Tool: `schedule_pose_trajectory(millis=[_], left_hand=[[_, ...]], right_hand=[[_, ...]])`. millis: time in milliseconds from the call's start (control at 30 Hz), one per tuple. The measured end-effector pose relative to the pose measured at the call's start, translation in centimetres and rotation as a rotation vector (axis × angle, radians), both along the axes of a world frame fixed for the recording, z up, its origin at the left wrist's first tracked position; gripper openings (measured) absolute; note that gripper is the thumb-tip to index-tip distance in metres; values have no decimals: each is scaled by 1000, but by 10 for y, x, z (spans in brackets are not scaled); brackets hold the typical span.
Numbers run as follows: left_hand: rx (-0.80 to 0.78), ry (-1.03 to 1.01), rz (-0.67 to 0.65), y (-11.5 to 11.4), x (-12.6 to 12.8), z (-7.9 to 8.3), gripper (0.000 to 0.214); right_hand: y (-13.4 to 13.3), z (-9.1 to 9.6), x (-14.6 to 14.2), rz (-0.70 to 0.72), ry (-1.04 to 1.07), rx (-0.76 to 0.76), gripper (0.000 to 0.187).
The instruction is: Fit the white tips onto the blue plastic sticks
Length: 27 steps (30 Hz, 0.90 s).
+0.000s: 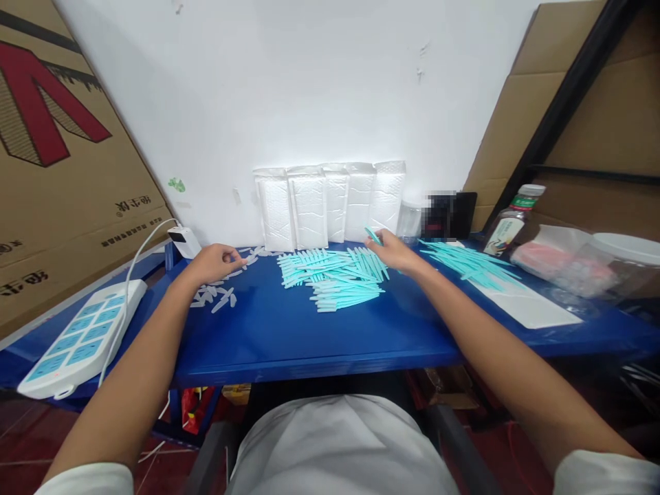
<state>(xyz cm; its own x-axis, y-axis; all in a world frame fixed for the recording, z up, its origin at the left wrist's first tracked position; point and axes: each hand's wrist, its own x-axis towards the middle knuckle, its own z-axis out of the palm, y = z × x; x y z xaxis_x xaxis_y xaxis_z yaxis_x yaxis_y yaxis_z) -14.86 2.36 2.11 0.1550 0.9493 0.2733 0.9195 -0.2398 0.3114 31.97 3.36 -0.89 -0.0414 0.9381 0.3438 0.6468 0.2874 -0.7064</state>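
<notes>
On the blue table (289, 344) lies a pile of teal plastic sticks (335, 275) in the middle. My right hand (394, 251) rests at the pile's right edge and pinches one teal stick (373, 236) that points up and left. My left hand (216, 261) is curled over a scatter of small clear plastic caps (219, 297) at the left, fingers closed; what they hold is hidden. A second heap of teal sticks (469, 265) lies to the right, partly on a white sheet (531, 309).
White padded envelopes (330, 206) lean against the back wall. A white power strip (82, 337) and charger (184, 242) lie at the left. A bottle (510, 223), clear bags (562, 265) and a lidded tub (626, 251) stand at the right. Cardboard flanks both sides.
</notes>
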Motion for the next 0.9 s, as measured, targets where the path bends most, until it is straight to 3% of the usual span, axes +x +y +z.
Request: schedule_pose_trajectory(millis=[100,267,467,633,900], left_hand=[[-91,-37,5,-5,-13,11,41],[-497,-8,-283,-19,-15,25,41],[-612,-1,-377,-18,-14,20,41],[-545,-89,-413,-11,-1,5,36],[-186,-370,-419,-21,66,-9,39]], right_hand=[[4,1,8,-65,-8,-66,19],[5,5,10,14,3,-43,18],[2,9,8,36,-28,15,26],[-7,17,4,109,-27,27,33],[-37,29,-12,417,73,-45,51]])
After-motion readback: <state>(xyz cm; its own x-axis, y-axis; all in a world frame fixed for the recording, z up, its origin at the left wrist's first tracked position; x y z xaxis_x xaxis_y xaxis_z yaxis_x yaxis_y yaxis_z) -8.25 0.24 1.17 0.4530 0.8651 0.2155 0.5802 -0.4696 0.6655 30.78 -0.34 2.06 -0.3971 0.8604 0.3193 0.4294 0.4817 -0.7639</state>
